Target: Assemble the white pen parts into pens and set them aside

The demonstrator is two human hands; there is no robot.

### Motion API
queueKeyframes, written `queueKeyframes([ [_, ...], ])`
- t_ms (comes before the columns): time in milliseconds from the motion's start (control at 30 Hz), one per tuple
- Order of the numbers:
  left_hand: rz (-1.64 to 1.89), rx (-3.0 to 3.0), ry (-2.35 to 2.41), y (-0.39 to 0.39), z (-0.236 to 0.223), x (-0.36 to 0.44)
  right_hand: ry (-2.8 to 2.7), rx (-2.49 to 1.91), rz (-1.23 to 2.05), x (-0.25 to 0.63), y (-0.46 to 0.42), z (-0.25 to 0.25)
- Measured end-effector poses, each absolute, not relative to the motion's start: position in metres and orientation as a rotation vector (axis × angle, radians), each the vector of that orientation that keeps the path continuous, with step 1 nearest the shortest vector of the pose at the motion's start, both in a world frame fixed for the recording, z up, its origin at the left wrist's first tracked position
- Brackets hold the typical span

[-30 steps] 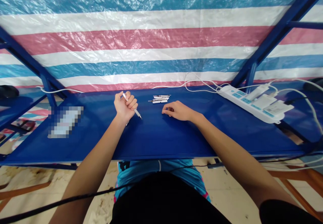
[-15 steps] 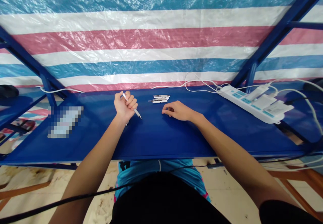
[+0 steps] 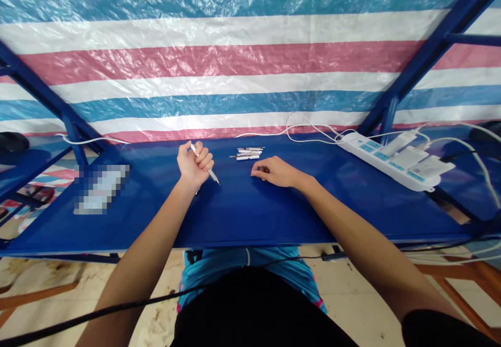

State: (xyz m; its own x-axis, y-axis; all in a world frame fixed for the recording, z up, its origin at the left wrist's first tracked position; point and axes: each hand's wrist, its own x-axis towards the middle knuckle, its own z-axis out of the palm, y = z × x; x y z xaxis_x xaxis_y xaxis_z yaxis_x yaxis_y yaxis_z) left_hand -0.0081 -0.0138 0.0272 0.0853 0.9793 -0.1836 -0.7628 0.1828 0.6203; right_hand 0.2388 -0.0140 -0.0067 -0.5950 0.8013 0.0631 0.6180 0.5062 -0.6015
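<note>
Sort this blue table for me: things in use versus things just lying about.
In use:
left hand holding slim white metal-tipped pen
right hand beside small pile of similar white pens

Lying about:
white plastic power strip
white cable
blurred pale object

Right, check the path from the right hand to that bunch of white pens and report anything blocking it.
Nothing visible blocks it. The right hand rests on the blue tabletop just below and to the right of the bunch of white pens.

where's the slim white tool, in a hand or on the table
In the left hand: its fingers curl around the slim white tool, whose tip pokes out past them.
</note>
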Motion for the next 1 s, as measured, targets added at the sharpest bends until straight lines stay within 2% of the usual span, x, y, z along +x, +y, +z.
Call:
queueKeyframes([
  [1000,1.256,0.461,0.695,-0.0154,0.0296,-0.007,-2.418,-1.227,0.774,0.2371,-0.0153,-0.0036],
])
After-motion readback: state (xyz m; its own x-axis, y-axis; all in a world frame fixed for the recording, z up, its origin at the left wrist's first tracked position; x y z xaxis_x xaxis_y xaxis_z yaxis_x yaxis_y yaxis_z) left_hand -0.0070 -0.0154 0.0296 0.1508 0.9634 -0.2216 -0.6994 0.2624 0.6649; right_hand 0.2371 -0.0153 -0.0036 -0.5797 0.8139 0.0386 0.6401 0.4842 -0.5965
